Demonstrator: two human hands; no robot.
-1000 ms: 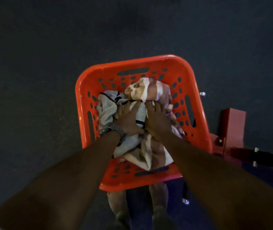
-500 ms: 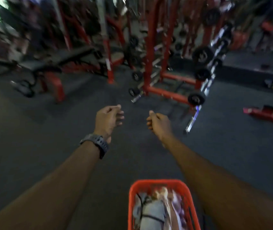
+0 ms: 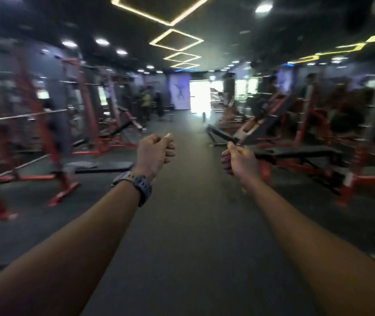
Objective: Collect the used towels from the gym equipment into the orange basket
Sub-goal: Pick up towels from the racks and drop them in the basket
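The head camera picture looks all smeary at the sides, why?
Head view: motion blur streaks the red racks and benches at both edges; the left hand and right hand in the middle look sharper; the doorway far down the aisle is blown out white; square ceiling lights glow.

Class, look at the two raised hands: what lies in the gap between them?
In the head view, nothing sits between the left hand and the right hand; through the gap only the bare dark rubber gym floor of the aisle shows.

Aisle [image 3: 188,201] runs centre to far; racks [image 3: 86,106] on left, benches [image 3: 296,151] on right, hands [image 3: 155,153] near, over aisle.
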